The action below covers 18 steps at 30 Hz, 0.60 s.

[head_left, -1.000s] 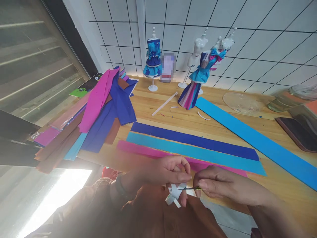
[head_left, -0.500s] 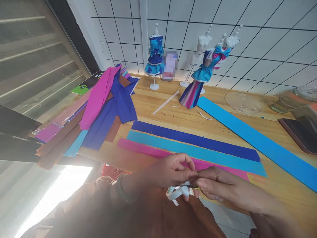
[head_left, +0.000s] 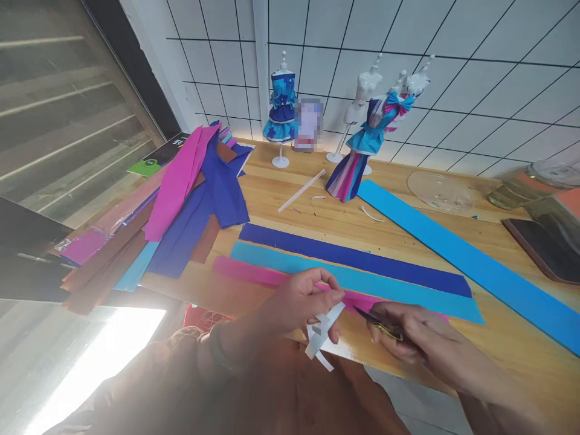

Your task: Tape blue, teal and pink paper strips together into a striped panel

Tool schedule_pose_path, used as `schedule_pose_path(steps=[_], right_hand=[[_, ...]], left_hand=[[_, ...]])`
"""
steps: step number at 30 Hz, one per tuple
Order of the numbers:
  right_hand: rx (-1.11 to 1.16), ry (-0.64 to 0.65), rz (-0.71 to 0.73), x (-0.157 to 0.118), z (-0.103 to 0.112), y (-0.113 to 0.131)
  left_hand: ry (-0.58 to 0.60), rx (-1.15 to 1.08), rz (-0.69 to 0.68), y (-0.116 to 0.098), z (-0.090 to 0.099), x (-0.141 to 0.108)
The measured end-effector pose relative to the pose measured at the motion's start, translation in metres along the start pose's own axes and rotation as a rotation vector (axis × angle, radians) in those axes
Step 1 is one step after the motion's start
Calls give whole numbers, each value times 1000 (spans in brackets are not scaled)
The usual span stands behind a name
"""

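Observation:
My left hand (head_left: 312,302) pinches a curled white tape strip (head_left: 319,332), whose loose end hangs below the fingers. To its right, my right hand (head_left: 403,332) is closed on small dark-bladed scissors (head_left: 378,322) with yellowish handles, their tips pointing left toward the tape without touching it. Behind the hands three strips lie side by side on the wooden table: a dark blue strip (head_left: 353,258), a light blue strip (head_left: 281,261) and a pink strip (head_left: 244,272), partly covered by my hands.
Crepe paper pieces (head_left: 181,181) are piled at the left. A long bright blue strip (head_left: 453,254) slants across the right, near a phone (head_left: 544,251), a glass jar (head_left: 516,190) and a clear dish (head_left: 439,192). Dressed mannequins (head_left: 281,109) stand at the wall.
My hands have moved apart. The scissors have come away from the tape to the right, and the tape is now more visible below my left hand. The view has shifted slightly.

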State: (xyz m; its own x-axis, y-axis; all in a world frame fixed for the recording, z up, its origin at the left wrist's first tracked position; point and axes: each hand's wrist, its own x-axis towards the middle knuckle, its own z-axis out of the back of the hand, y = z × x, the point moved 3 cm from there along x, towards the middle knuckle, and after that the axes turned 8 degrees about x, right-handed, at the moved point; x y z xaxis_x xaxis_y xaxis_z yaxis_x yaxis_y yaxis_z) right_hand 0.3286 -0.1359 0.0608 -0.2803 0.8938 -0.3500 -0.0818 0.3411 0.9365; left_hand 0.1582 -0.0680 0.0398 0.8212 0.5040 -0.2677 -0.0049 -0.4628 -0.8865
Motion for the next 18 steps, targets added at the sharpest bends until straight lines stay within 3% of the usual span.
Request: schedule_pose_path(steps=[3, 8, 11, 14, 18], right_hand=[[-33, -137, 117, 2, -6, 0], [-49, -338, 193, 18, -39, -9], [-149, -479, 332, 27, -50, -18], [-253, -512, 475, 32, -57, -21], [-245, -518, 486, 29, -58, -13]], left_hand=[[-177, -178, -58, -4, 7, 5], [-441, -386, -189, -8, 12, 14], [-491, -392, -205, -8, 9, 16], [-501, -374, -202, -7, 5, 15], [-531, -213, -203, -8, 10, 8]])
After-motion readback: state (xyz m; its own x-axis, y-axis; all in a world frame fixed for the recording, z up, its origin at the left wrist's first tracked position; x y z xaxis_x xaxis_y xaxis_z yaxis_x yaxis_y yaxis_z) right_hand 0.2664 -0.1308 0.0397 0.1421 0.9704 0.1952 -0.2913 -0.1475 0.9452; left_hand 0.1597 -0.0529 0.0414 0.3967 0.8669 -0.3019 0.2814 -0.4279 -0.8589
